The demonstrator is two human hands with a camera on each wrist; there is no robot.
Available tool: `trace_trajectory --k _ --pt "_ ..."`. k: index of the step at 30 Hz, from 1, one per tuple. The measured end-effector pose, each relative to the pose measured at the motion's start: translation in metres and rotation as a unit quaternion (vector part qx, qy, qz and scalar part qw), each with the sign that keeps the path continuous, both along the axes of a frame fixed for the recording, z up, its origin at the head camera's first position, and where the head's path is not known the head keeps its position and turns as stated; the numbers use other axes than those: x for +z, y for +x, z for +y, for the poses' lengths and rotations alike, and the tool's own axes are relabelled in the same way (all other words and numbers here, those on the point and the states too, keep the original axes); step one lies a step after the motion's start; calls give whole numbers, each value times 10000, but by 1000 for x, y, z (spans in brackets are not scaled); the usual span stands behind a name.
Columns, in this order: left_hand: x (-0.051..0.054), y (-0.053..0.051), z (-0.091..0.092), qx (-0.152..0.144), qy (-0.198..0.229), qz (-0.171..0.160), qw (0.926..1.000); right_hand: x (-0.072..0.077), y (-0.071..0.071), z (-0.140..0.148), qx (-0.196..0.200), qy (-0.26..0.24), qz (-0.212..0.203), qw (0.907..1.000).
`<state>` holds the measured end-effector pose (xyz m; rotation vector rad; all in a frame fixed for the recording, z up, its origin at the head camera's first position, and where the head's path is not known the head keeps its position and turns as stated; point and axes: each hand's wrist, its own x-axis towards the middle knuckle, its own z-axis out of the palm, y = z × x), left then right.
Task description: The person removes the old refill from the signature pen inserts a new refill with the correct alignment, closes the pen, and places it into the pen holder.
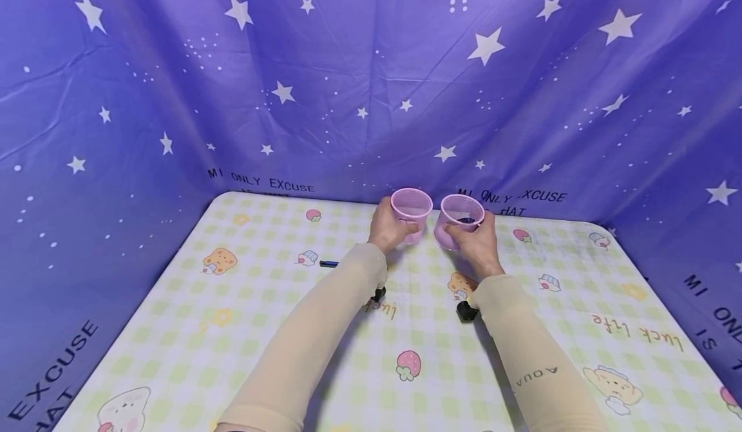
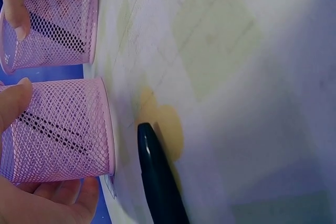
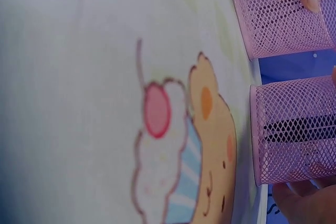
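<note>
Two pink mesh cups, left cup [image 1: 413, 210] and right cup [image 1: 455, 213], are side by side, apart, near the far edge of one table [image 1: 440, 387]; we cannot tell whether both bases touch it. Two hands, both part-closed to a cup's width: we see the left hand [image 1: 390, 228] gripping the left cup, the right hand [image 1: 481, 242] the right cup. We count at least one dark item [image 3: 296, 128] inside each. One slim blue item [image 1: 329, 264] lies left of the table's centre.
</note>
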<state>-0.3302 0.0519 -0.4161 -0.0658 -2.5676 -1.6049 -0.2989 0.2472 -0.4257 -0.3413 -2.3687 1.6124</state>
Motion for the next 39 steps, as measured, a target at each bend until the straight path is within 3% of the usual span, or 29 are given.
trace_trajectory --k 16,25,39 --pt "-2 -1 -10 -67 -106 143 9998 -2 -2 -5 -22 147 43 9999" --pt "-1 -1 -12 -22 -47 3 10000 -2 -3 -8 83 115 77 9999" --pt "1 2 -20 -35 87 70 9999 1 -1 -12 140 243 -34 9996"
